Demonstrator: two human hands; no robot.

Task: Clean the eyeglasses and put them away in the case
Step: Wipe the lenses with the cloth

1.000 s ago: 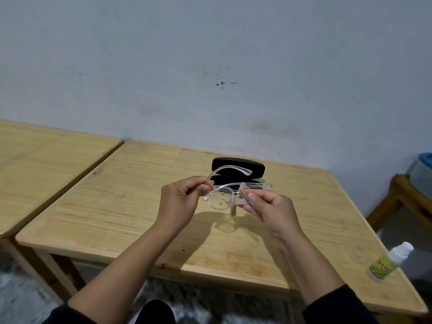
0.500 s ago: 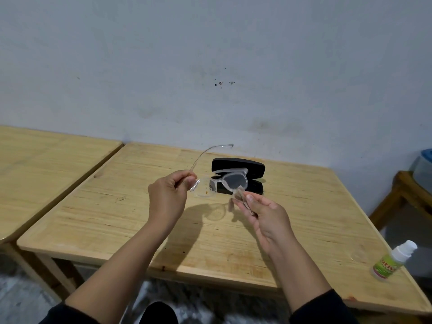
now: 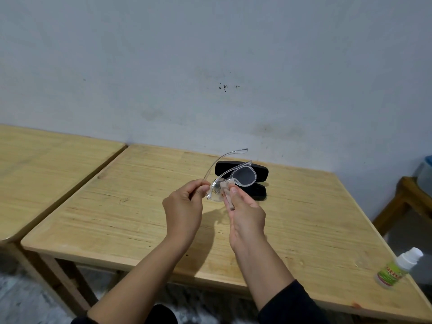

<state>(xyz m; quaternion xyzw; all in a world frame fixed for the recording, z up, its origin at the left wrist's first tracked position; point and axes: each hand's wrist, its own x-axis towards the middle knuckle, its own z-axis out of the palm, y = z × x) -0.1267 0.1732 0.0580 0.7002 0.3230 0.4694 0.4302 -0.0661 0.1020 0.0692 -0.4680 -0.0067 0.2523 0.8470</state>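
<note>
Fingers (image 3: 198, 190) of left hand (image 3: 183, 210) curled, pinching clear eyeglasses (image 3: 233, 182) at the frame corner by the hinge. Right hand (image 3: 245, 216) raised just beside, fingertips and thumb closed on the other temple arm (image 3: 228, 198), folded down across the near lens. Glasses held in the air above wooden table (image 3: 117, 218), tilted, far lens higher and overlapping the view of the case. One temple arm unfolded, sweeping up and back toward grey wall (image 3: 210, 54). Smudges or specks visible on the near lens; cannot tell what they are.

Black glasses case (image 3: 259, 174) lying open on the table behind the hands, lid up toward the wall, base nearer. Nothing of the glasses touching the case as far as can be told.

Small white-capped bottle (image 3: 397, 268) with green label standing near the right front corner of the table, well apart from the hands. Second wooden table (image 3: 46, 164) to the left, close alongside. Dark sleeves (image 3: 292, 302) at both forearms. Wooden stool or stand (image 3: 406, 195) at far right, with part of a bluish container (image 3: 426, 169) on it, cut off by the frame edge.
</note>
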